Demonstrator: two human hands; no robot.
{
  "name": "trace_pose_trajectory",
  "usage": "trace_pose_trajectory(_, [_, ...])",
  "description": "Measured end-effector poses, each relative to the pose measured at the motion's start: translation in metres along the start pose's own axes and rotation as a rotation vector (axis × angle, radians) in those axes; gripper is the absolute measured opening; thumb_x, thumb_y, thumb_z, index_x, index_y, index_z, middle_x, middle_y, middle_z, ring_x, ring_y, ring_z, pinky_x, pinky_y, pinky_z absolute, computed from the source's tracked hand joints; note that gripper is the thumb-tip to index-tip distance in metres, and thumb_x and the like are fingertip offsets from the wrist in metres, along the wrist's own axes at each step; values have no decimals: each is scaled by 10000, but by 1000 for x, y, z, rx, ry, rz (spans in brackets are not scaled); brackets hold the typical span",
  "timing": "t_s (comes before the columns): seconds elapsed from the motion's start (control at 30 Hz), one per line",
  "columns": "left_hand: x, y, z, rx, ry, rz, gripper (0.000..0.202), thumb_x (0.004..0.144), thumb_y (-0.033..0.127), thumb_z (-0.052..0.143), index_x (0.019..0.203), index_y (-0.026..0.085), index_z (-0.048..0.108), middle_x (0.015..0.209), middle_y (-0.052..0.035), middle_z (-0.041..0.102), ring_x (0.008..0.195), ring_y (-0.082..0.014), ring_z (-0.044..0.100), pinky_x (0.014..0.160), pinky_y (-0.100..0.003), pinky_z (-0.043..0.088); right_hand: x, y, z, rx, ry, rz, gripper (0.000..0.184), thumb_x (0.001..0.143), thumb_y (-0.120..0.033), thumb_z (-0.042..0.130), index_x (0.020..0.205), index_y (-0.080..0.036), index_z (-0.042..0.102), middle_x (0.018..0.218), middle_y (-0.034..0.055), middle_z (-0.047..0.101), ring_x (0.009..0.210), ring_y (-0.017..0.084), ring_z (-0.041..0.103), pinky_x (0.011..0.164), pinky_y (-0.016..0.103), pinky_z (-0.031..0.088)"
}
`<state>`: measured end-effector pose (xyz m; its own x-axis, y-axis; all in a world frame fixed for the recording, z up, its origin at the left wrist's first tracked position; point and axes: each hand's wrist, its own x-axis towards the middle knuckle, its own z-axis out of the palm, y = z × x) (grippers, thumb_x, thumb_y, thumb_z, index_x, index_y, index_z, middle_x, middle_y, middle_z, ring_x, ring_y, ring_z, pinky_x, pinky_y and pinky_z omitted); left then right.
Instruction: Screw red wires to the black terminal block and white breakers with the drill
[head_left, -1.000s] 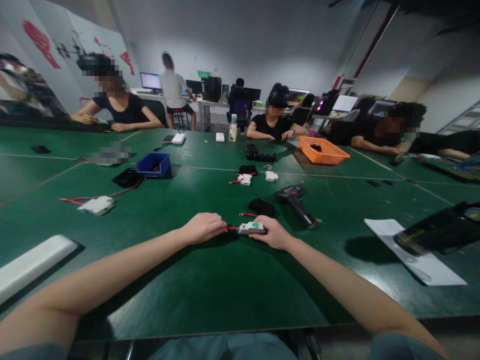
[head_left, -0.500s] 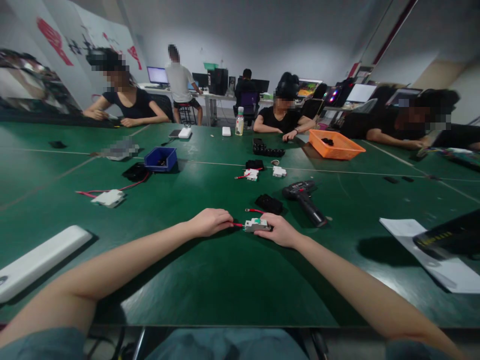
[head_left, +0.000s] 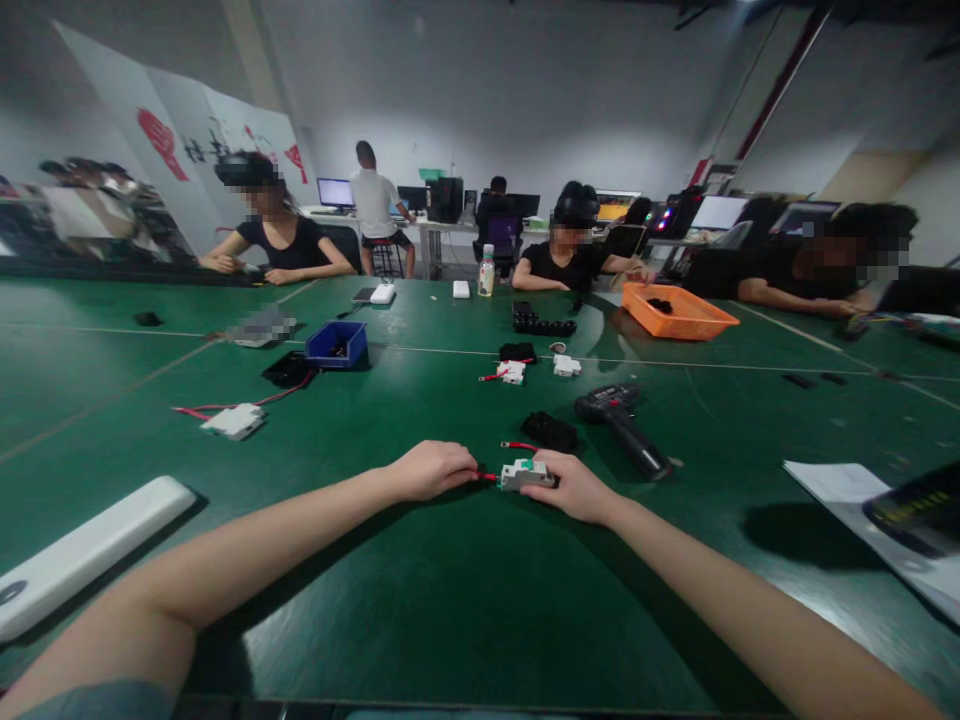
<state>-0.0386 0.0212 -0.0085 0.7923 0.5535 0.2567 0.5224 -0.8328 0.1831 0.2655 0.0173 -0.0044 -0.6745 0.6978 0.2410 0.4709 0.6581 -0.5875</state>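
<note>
My right hand (head_left: 574, 486) is closed around a white circuit breaker (head_left: 517, 476) with a green part on top, lying on its side low over the green table. My left hand (head_left: 437, 470) pinches a short red wire (head_left: 487, 476) whose end meets the breaker's left side. Just beyond, a second red lead with a metal lug (head_left: 517, 445) lies beside a black pouch-like piece (head_left: 550, 431). Right of that rests a black power screwdriver (head_left: 624, 430). My fingertips partly hide the wire's left end.
Farther off are two more breakers (head_left: 511, 372), a blue bin (head_left: 337, 345) and an orange basket (head_left: 679, 312). Another wired breaker (head_left: 235, 421) lies at left, near a long white case (head_left: 97, 545). Papers (head_left: 840, 480) lie at right under a dark object. Co-workers sit across the table.
The view has tilted up, so everything sits lower in the picture. Both hands keep the same hold on wire and breaker. A co-worker's hand across the table has moved to the orange basket.
</note>
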Motion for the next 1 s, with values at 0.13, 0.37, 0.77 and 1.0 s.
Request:
trace_pose_trajectory(0.13, [-1,1,0,24,10,-9,293,1035,387,410,1033,200,636,899,-24,679,797,-137,632,681,-244,422,-1,2,1,-9,5,-20,244,900,-403,681,831,-182,602,828,18,583,745,166,530,673,275,400])
trace_pose_trajectory(0.37, [0,-1,1,-39,-9,-52,246,1030,371,431,1059,218,621,935,-10,687,819,-133,642,687,-237,428,-1,1,0,41,27,7,268,899,-429,682,838,-181,601,826,10,581,727,155,524,665,269,396])
trace_pose_trajectory(0.77, [-1,0,1,-43,-11,-74,242,1032,365,426,1067,215,612,930,-9,694,802,-134,653,661,-239,421,-1,6,1,220,69,118,320,821,-462,755,937,-171,689,915,38,679,793,185,614,723,291,470])
trace_pose_trajectory(1.0, [-1,-1,2,-52,-13,-63,243,1033,363,422,1080,218,611,937,-9,702,795,-132,657,662,-234,416,-1,9,3,279,69,147,328,797,-462,776,948,-179,709,943,41,693,841,201,642,767,311,497])
